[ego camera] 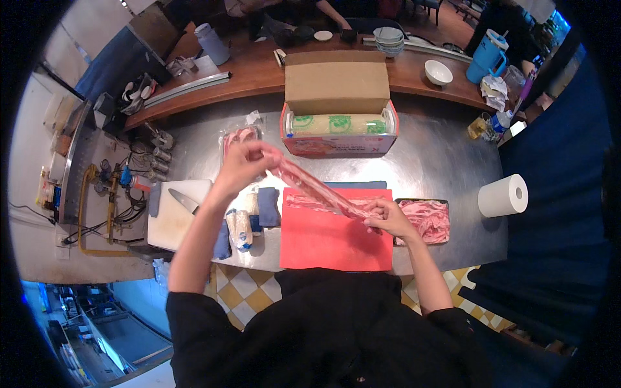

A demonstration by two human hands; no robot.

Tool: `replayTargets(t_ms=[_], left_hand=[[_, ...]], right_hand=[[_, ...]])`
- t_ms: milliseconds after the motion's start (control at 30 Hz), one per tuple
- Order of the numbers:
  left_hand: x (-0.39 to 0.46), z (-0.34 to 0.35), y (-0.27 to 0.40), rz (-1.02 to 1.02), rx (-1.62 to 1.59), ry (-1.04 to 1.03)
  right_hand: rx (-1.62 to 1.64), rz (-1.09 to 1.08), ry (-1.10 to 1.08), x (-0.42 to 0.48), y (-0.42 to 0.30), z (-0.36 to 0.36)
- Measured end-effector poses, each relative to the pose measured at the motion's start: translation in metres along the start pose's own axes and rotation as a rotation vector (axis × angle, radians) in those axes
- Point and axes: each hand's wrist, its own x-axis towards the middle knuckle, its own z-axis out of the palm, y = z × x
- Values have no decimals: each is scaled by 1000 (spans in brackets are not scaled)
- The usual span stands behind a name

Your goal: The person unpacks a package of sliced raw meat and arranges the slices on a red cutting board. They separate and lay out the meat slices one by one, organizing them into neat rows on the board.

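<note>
A long strip of raw sliced meat (315, 186) is stretched in the air between my two hands. My left hand (250, 162) pinches its upper end, and my right hand (388, 219) grips its lower end. Beneath it lies a red cutting board (335, 247), where another meat strip (303, 202) rests along the far part. Just right of the board, a black-rimmed tray holds a pile of sliced meat (429, 220). Behind my left hand is a tray of meat in clear plastic (242, 135), partly covered by that hand. An open box (339, 145) holds a wrap roll (339, 124) beyond the board.
On the left are a white cutting board (170, 223), a knife (184, 200), packaged pale mushrooms (239, 228) and folded blue cloths (269, 207). A paper towel roll (497, 196) lies at right. Bowls, a blue tumbler (485, 58) and a co-worker's arm (335, 14) are at the wooden counter.
</note>
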Motion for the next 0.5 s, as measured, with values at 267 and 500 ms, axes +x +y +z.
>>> replayTargets(t_ms=[267,500], left_hand=[[28,66,-204,-356,-333,221],[57,72,-282,-392,-332,352]], right_hand=[[-25,294,187,39,71,-67],[-339,173,225,100,104,-103]])
